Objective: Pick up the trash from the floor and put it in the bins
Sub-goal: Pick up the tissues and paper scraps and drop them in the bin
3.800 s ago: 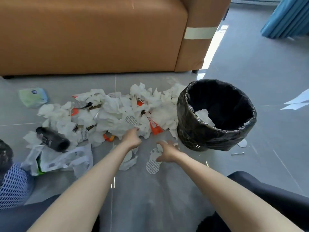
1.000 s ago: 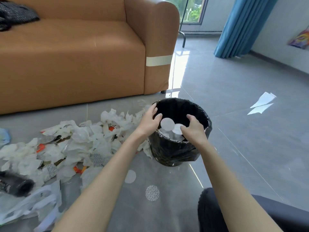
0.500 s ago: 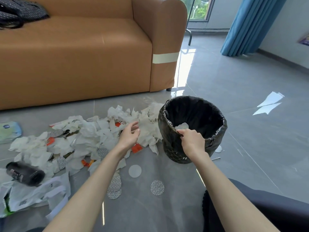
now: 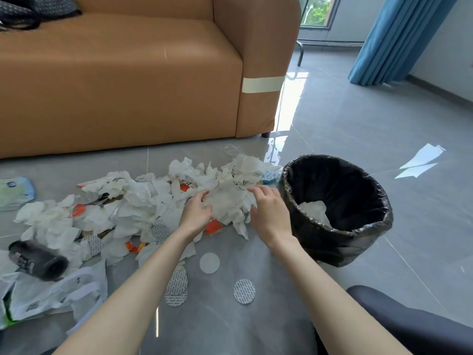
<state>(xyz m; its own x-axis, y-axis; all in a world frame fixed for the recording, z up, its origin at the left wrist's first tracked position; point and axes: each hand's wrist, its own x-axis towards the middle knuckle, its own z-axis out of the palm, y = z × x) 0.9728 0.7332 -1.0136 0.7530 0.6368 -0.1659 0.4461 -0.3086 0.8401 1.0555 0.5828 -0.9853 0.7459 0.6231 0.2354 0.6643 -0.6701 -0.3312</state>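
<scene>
Grey floor (image 4: 358,119) in front of the sofa (image 4: 128,85) was still thick with litter, and both hands were back in it. 0.5 s before, the right hand (image 4: 268,213) had been at the rim of the bin (image 4: 320,242). Now it had swung left, fingers loosely spread over the clump (image 4: 227,201) at centre frame, just beside the bin. Left hand (image 4: 195,213) had closed in from the other side, fingers curled at the clump's edge; gripping or only touching, I couldn't tell. Hands apart, clump between them. 1 load looked delivered: tissue (image 4: 316,211) lay inside the bin. By my read the next scoop was starting, with the pile (image 4: 133,201), 3 discs (image 4: 209,263) and a bottle (image 4: 38,260) at lower left yet to go.
</scene>
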